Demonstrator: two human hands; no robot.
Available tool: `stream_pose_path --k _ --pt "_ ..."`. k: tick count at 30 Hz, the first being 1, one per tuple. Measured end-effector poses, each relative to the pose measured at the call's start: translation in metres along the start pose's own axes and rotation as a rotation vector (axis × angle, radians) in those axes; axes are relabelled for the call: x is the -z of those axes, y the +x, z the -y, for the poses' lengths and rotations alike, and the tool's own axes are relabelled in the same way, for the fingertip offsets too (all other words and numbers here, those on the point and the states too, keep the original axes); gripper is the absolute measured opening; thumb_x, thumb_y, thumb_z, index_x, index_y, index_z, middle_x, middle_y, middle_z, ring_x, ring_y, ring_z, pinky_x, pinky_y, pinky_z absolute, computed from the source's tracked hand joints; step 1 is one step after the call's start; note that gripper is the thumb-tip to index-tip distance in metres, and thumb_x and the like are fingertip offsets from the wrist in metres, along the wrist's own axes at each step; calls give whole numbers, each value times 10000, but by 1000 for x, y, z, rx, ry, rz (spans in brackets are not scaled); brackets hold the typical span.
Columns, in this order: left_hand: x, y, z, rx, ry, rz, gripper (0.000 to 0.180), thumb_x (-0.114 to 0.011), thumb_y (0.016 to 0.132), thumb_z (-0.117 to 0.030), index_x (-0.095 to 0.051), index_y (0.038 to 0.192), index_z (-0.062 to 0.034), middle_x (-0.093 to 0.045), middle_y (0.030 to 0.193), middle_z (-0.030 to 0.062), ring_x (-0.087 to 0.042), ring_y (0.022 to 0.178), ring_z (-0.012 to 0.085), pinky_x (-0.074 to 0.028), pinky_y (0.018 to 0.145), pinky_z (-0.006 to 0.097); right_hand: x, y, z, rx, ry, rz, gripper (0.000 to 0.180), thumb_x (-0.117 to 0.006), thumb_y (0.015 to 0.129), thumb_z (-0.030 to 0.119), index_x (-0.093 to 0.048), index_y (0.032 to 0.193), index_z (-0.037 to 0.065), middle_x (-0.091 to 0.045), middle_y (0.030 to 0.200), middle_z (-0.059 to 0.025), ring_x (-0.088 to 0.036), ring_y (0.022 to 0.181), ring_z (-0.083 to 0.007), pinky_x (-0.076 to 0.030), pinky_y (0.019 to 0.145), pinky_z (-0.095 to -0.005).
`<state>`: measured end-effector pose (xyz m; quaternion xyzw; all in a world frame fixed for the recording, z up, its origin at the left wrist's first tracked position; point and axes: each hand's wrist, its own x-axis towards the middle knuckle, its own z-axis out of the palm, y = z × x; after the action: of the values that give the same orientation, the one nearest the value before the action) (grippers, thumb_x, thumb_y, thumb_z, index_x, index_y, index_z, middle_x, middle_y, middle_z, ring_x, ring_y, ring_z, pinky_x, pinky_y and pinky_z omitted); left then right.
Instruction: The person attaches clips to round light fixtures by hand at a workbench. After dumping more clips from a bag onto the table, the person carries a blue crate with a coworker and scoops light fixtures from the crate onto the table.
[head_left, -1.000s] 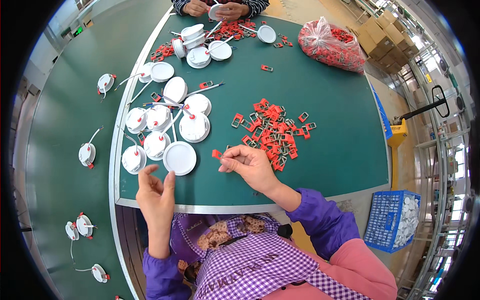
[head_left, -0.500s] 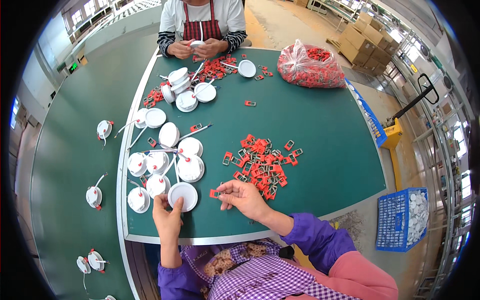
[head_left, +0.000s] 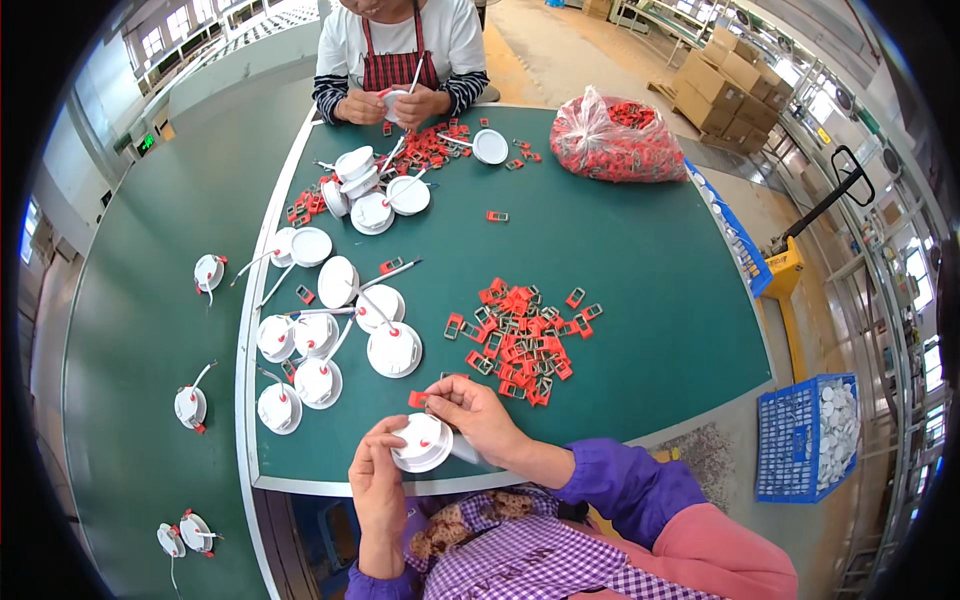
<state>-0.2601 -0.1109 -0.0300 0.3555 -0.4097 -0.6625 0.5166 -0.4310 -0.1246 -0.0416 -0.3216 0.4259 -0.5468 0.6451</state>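
Over the near side of the green counter, near-left of a heap of red clips, the left hand and right hand grip, respectively, a round white downlight and, just beyond it, a single red clip.

One white lamp and one red clip are held. Seven more lamps cluster at the near left of the desk, two lie just beyond, four on the green strip alongside. Piled clips are too many to count. There is one clear bag and one pallet truck.
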Motion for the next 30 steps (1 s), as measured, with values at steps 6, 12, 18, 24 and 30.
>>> stream_pose_path --k 6,12,18,24,30 --pt "-34 -1 -16 47 -72 -93 653 -603 857 4 -256 1410 -18 -440 1330 147 -530 1139 203 -439 959 324 -13 -5 11 277 -101 -58 136 -531 932 21 -587 1047 -24 -647 1028 -85 -608 914 -114 -503 814 -244" --pt "-21 -4 -11 303 -387 -70 552 -654 836 -25 -364 1307 -20 -584 1146 127 -599 1049 220 -503 913 357 -11 -9 14 499 -313 -107 112 -598 895 43 -645 986 -2 -658 874 -60 -609 776 -89 -485 668 -223" --pt "-23 -5 -16 160 -284 -144 440 -656 845 -33 -427 1220 -35 -597 1122 102 -621 1008 196 -533 874 354 -4 -21 43 528 -734 -160 138 -655 834 37 -657 971 28 -619 779 -62 -594 638 -146 -459 540 -286" --pt "-30 -7 -14 60 -112 -174 416 -621 865 -12 -424 1231 -27 -587 1128 99 -602 1024 167 -520 872 314 -6 -32 45 586 -869 -61 166 -673 807 21 -656 971 8 -640 813 -97 -628 677 -175 -487 580 -279" --pt "-29 -8 -13 -17 -29 -137 408 -599 875 9 -424 1242 -24 -575 1135 99 -584 1037 158 -498 890 293 -9 -36 49 566 -922 0 176 -652 819 23 -640 992 -5 -653 865 -122 -654 724 -219 -512 608 -298"
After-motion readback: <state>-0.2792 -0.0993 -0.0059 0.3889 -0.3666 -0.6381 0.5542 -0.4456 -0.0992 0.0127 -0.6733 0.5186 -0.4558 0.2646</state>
